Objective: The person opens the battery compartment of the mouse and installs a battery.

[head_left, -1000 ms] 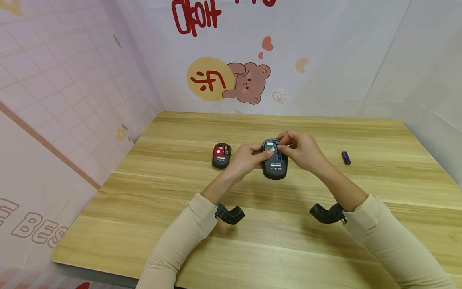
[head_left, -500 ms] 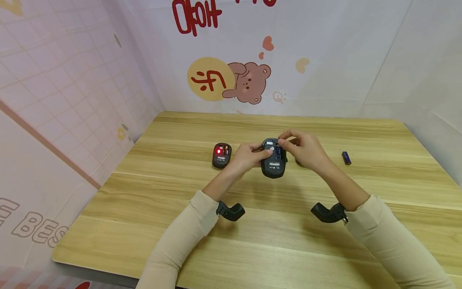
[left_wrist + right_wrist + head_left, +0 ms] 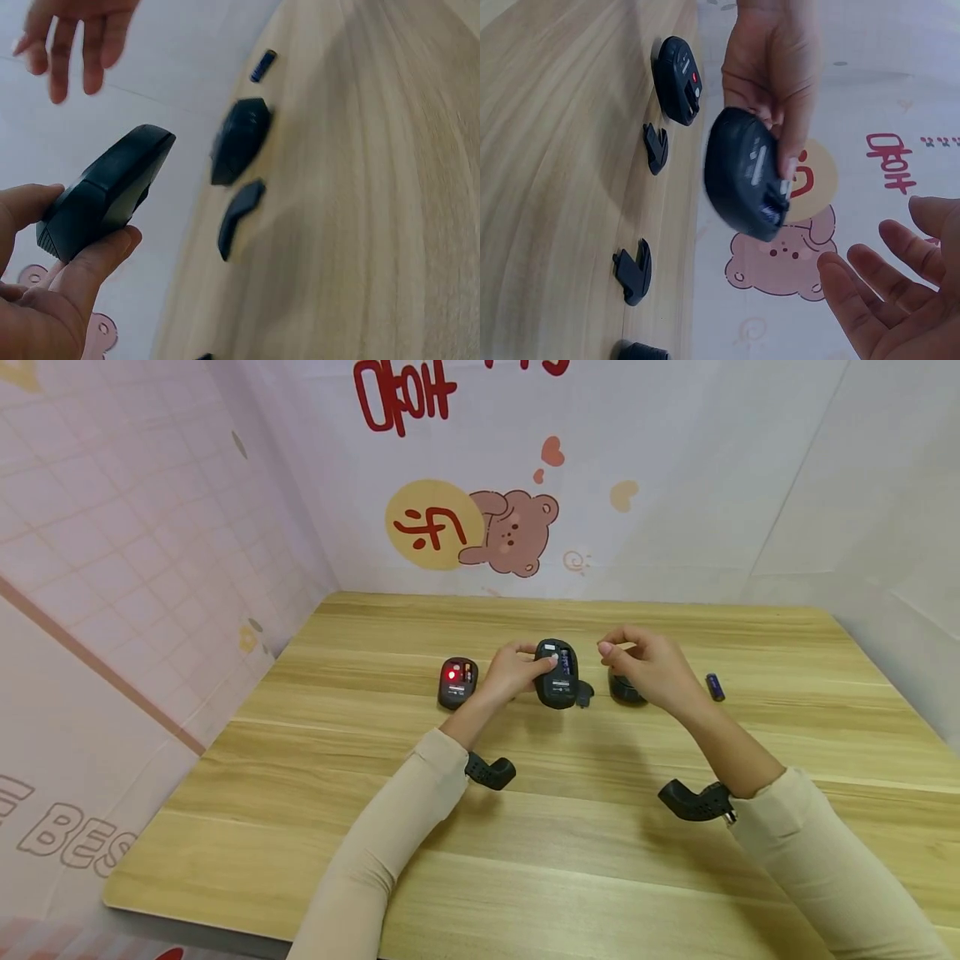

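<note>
My left hand (image 3: 512, 677) grips a black computer mouse (image 3: 557, 683) above the table, thumb across its underside. That underside faces the head camera, and dark blue batteries (image 3: 566, 662) lie in its uncovered compartment. To its right, my right hand (image 3: 648, 670) hovers with nothing in it; its fingers look loosely extended in the right wrist view. Below the right hand, partly hidden in the head view, another black mouse (image 3: 625, 690) rests on the table. A black battery cover (image 3: 584, 695) lies between that mouse and the held one.
On the left, an upturned mouse (image 3: 457, 689) shows a red light and batteries in its uncovered slot. Close to it in the right wrist view lies a second black cover (image 3: 656, 148). A loose blue battery (image 3: 715, 687) is at the right of the wooden table (image 3: 525, 860).
The right hand has let go at the battery compartment and drawn back to the right. The left hand has shifted the mouse slightly up and left, uncovering the cover on the table.
</note>
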### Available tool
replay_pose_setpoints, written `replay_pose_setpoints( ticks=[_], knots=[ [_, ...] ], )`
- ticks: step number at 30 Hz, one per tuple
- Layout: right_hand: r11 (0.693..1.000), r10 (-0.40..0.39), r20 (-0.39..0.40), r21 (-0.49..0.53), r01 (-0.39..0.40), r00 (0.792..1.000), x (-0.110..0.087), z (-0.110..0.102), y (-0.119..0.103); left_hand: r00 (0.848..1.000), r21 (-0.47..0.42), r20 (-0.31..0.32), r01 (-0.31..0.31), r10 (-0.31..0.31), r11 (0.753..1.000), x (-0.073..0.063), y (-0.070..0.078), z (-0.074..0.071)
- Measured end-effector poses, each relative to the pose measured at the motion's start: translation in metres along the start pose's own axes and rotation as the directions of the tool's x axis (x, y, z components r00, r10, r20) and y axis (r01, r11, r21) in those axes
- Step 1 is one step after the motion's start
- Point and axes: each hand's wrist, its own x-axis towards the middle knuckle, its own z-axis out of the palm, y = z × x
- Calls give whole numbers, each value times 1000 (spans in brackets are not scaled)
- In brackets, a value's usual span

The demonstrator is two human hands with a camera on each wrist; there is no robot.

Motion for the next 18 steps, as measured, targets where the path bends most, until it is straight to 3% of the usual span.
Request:
replay_pose_setpoints(
  ticks=[7,13,18],
  knots=[
    [999,-29,-2,12,29,1000,-2,-2,4,993,164,-114,10,9,986,12,-13,5],
    [1000,3,15,2,-3,1000,-5,-2,8,989,172,-147,36,-11,984,18,-28,6],
    [1000,26,27,0,-26,999,-5,-4,11,983,246,-183,27,19,969,24,-38,6]
  ],
)
